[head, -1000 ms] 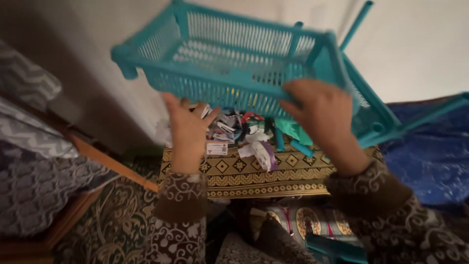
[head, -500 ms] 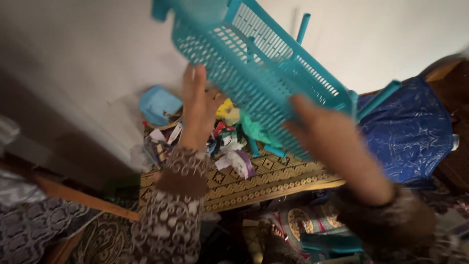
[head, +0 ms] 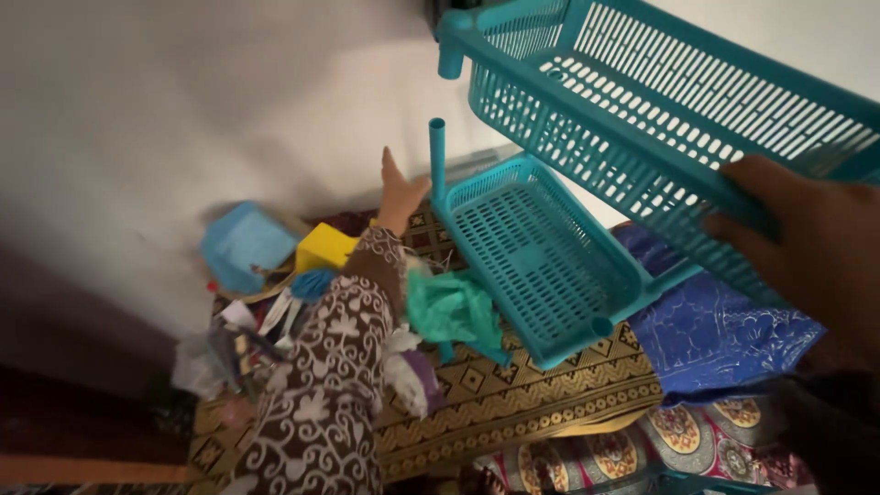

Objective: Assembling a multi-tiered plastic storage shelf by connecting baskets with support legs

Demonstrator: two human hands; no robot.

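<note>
White wall fills the background; a patterned gold-and-brown mat covers the floor below it.

Far left on the mat: a loose heap of small clutter, papers and wrappers, too jumbled to tell apart. Behind it, against the wall, a light blue box, tilted, and just beside it a yellow block.

Centre left: the person's left hand, empty, fingers straight and held together, thumb slightly apart, reaching toward the wall. It is close to the upright teal post, but whether it touches cannot be told. The sleeve is brown with a white scroll pattern.

Centre: a crumpled green bag lies on the mat, touching the near corner of the lower teal tray. This slotted tray rests tilted on the floor, with the post standing at its far left corner.

Right: a blue quilted cloth lies under and beside the lower tray; a floral cloth shows below it.

Upper right: the upper teal tray, slotted likewise, is held aloft and tilted, well above the lower one. The right hand clasps its near edge, fingers curled onto the rim.
</note>
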